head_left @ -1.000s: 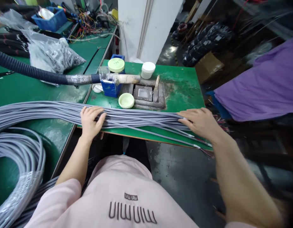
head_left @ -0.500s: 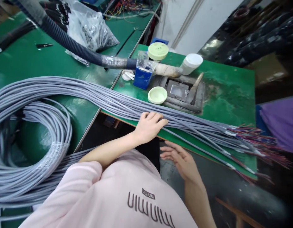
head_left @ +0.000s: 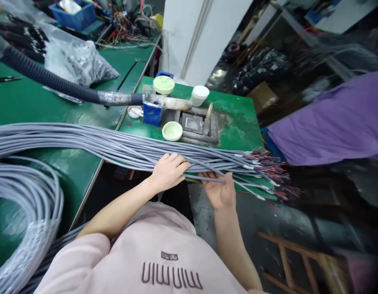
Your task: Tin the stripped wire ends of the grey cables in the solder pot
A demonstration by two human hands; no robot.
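Note:
A long bundle of grey cables (head_left: 136, 148) runs across the green benches, its stripped ends fanning into thin red and dark wires (head_left: 270, 165) at the right. My left hand (head_left: 170, 171) is wrapped over the near side of the bundle, fingers on top and thumb toward the right. Palm up at the bench's front edge, my right hand (head_left: 219, 192) has its fingers under a single grey cable, with the thumb closed against it. White bands mark where several cables end. The undersides of the cables in my left hand are hidden.
Behind the bundle are a pale green lid (head_left: 172, 131), a white tub (head_left: 199, 95), a framed metal pot (head_left: 193, 123) and a dark ribbed hose (head_left: 69, 87). Coiled cables (head_left: 32, 200) lie at left. A person's purple clothing (head_left: 326, 118) is at right; a wooden frame (head_left: 287, 253) stands below.
My left hand has slid right along the bundle. My right hand left the cable ends, dropped below the bench edge, then came up under one cable. The view swung left and back.

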